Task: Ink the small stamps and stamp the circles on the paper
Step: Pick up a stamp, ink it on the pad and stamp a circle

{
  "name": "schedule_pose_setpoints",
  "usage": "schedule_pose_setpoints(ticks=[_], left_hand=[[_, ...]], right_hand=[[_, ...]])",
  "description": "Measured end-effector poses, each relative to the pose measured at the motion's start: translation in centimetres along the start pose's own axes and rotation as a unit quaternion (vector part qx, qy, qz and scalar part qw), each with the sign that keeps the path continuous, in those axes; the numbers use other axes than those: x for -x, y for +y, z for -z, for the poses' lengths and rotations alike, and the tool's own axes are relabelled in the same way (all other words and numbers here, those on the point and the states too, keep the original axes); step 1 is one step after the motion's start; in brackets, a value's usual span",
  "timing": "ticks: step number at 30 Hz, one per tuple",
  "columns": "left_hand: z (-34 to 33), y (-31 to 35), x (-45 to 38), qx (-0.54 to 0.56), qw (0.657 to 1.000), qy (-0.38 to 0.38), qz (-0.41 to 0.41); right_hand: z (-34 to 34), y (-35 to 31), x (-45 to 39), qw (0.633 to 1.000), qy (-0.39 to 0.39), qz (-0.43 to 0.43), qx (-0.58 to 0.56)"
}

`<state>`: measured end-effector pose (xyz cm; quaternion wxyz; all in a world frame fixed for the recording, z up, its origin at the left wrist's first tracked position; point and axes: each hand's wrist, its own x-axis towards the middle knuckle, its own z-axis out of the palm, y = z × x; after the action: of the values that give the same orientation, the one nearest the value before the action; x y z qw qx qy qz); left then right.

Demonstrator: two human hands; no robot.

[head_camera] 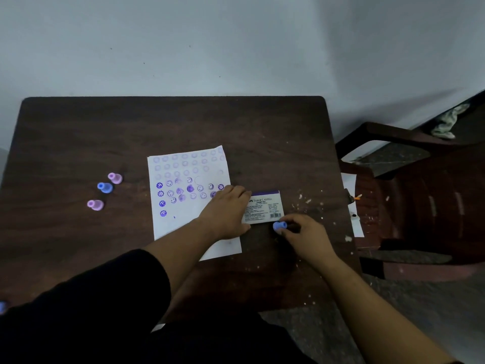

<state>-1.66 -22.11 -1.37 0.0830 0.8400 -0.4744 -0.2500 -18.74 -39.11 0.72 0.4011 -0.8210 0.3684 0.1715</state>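
Spare stamps [105, 189]: three small stamps, two pink and one blue, stand in a loose cluster on the desk [78, 132] towards its left edge, well apart from both our hands.

Paper [183, 222]: it lies near the middle of the desk, turned slightly. The far rows of circles look faint, the middle rows carry dark purple prints, and one circle near the middle of the sheet appears unstamped.

Left hand [225, 214]: it lies palm down across the paper's right edge, fingers spread flat and holding nothing, the fingertips reaching onto the left edge of the stamp pad case.

Stamp pad case [263, 207]: just right of the paper, label side up. We cannot tell whether its lid is open or closed.

Blue stamp [279, 225]: pinched in our fingertips at the near right corner of the case, touching or just above it; we cannot tell which.

Right hand [305, 233]: thumb and fingers are closed around the blue stamp, which sticks out to the left of the fingertips.

Doing the step well: we judge inking comes next. We should pin the case steady with the left hand, press the stamp face squarely onto the ink, lift straight, then centre it over an empty circle.
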Motion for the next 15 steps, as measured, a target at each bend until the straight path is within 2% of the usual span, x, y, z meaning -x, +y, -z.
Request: schedule_pose_setpoints(ticks=[7, 11, 15], left_hand=[[2.3, -0.4, -0.7, 0.017, 0.999, -0.024, -0.023], [3.9, -0.6, -1.5, 0.055, 0.998, 0.000, -0.003], [5.0, -1.5, -3.1, 0.036, 0.999, 0.032, 0.004]], right_hand=[[0.8, 0.6, 0.3, 0.999, -0.003, 0.014, -0.036], [1.2, 1.4, 0.6, 0.998, 0.024, 0.030, -0.051], [1.4, 1.6, 0.8, 0.999, 0.017, 0.024, -0.045]])
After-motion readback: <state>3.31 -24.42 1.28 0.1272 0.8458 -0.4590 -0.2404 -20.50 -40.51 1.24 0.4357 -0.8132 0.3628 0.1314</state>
